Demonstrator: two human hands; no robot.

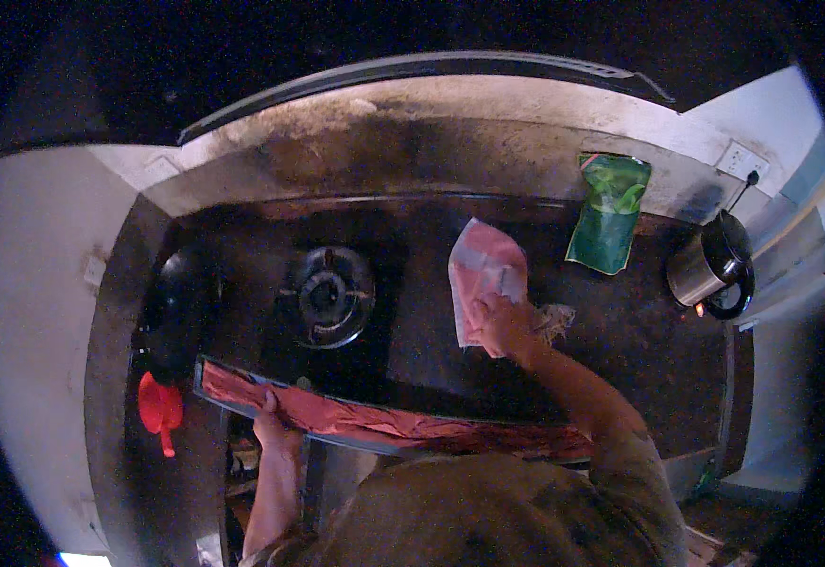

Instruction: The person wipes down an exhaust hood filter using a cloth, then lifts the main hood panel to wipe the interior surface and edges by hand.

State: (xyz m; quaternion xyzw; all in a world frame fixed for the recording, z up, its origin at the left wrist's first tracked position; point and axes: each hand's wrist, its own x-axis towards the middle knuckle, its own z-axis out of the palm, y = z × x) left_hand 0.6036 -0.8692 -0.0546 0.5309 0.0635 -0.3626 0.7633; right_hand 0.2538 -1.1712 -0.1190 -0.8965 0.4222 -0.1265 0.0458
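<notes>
My left hand (274,419) grips a long, narrow tray or drawer-like frame (384,418) with crumpled reddish lining, held across the front of my body. On the dark countertop, my right hand (503,322) rests on a pink and white cloth (487,262), its fingers bent against the lower part; whether they pinch it is unclear. Just right of that wrist lies a small, pale, frayed clump (556,322). A round gas burner (331,296) is to the left of the cloth.
A green pouch (611,212) stands toward the back right, near an electric kettle (706,262) whose base shows a small light. At left are a dark rounded pan or lid (182,312) and a red plastic item (160,407). Wall sockets (742,159) are at right.
</notes>
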